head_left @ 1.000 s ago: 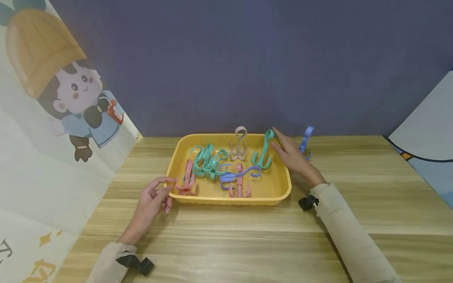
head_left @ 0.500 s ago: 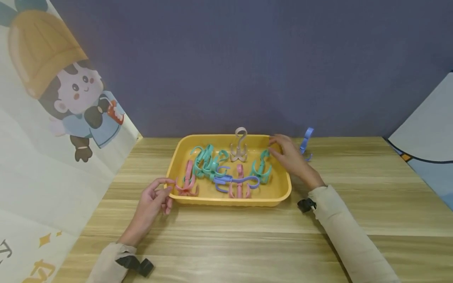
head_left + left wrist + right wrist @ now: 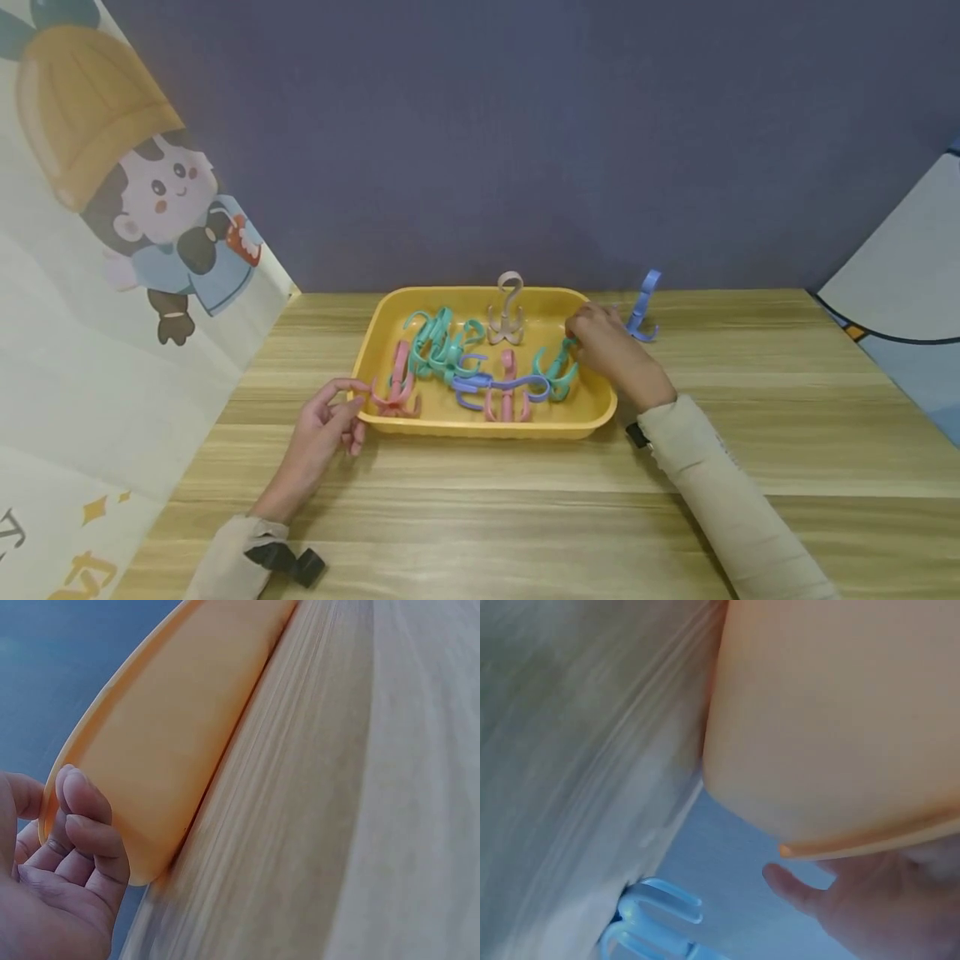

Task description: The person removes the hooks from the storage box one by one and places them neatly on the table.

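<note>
My left hand (image 3: 318, 425) pinches the rim of the yellow tray (image 3: 480, 429) at its front left corner; the left wrist view shows thumb and fingers around that rim. Inside the tray's right part, my right hand (image 3: 615, 350) has its fingers curled down round the upper end of a green hook (image 3: 557, 379), whose prongs show below them. Left of it a purple hook (image 3: 517, 383) lies across a pink hook (image 3: 507, 404). A beige hook (image 3: 506, 321) stands by the back rim. In the right wrist view the tray's wall hides part of my right hand (image 3: 892, 907).
Several tangled green hooks (image 3: 442, 346) and another pink hook (image 3: 397, 383) lie in the tray's left part. A blue hook (image 3: 641, 308) stands on the wooden table (image 3: 480, 517) outside the tray, behind my right hand. A dark panel (image 3: 525, 150) rises behind the table.
My right hand has moved from the right rim into the tray. The green hook beneath it has shifted toward the front, and the purple hook slightly left and frontward. My left hand has stayed put.
</note>
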`<state>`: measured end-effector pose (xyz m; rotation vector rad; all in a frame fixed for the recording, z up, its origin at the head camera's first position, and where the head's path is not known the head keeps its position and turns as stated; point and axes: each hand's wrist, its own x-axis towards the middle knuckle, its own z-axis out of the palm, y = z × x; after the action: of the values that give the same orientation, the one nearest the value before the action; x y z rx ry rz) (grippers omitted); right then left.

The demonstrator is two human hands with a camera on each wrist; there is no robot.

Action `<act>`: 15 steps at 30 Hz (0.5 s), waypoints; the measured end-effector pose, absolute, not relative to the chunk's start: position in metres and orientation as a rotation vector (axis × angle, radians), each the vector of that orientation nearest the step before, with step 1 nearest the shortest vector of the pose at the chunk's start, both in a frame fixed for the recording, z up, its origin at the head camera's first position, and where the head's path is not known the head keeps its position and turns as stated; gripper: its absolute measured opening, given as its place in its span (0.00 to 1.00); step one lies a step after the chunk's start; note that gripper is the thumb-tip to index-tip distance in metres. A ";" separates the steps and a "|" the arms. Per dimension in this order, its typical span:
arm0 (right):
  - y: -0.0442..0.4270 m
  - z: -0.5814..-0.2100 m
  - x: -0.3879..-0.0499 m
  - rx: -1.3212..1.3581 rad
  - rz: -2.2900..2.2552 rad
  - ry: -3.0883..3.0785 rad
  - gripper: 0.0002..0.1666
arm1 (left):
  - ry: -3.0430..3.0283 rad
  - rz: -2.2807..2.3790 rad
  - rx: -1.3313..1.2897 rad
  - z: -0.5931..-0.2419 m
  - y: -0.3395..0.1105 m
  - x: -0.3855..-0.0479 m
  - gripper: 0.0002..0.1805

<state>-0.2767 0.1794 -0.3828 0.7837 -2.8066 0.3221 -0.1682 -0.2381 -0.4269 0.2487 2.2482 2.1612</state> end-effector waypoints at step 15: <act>0.191 -0.334 -0.261 0.767 0.580 -2.980 0.07 | 2.302 2.129 0.260 -0.428 -0.239 -0.171 0.15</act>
<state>-0.2608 0.1909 -0.3336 0.7674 -2.9796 0.5798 -0.1706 -0.2391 -0.4283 0.2597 2.3018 2.1286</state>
